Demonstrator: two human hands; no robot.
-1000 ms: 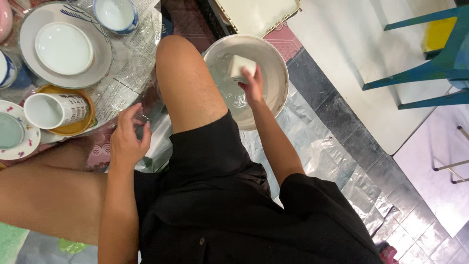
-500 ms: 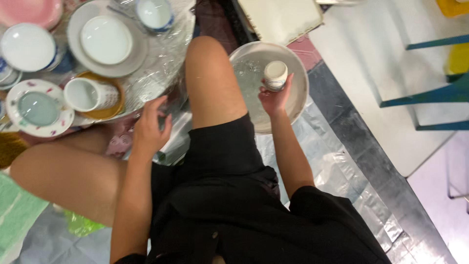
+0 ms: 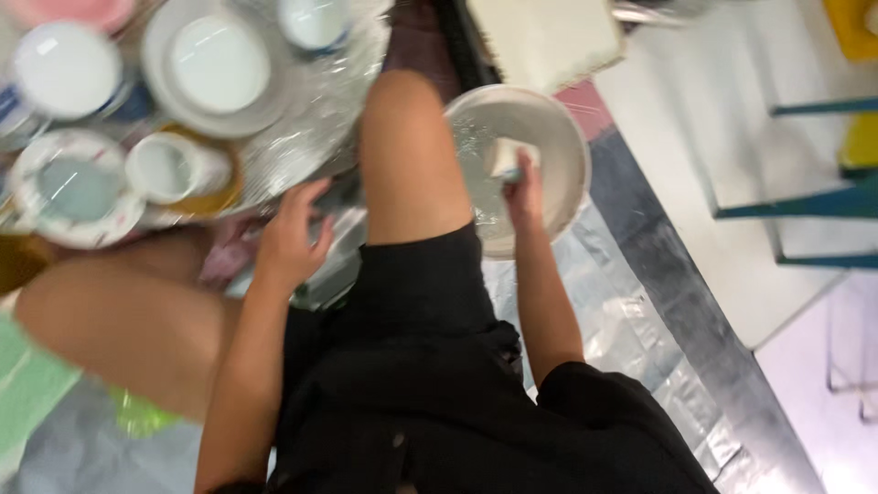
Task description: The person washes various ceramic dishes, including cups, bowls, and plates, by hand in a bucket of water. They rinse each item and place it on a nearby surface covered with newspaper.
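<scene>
Head view: we take the grey basin (image 3: 560, 137) on the floor as our landmark. The right hand (image 3: 523, 190) is inside the basin, near its middle, fingers curled around a small white cup-like piece (image 3: 502, 155). The piece sits at the fingertips, on the far side of the hand, and motion blur hides its exact shape. The basin's inner wall shows a wet sheen.

Left of the basin, past the raised bare knee (image 3: 407, 146), the left hand (image 3: 293, 242) hangs with fingers spread and slightly bent. It rests over a shiny object we cannot identify and grips nothing that we can make out.

Farther left of the basin we note a round tray (image 3: 311, 155) crowded with white plates, a white mug (image 3: 169, 169) and a floral saucer (image 3: 69, 187). To the right of the basin stands a blue chair frame (image 3: 805, 206).
</scene>
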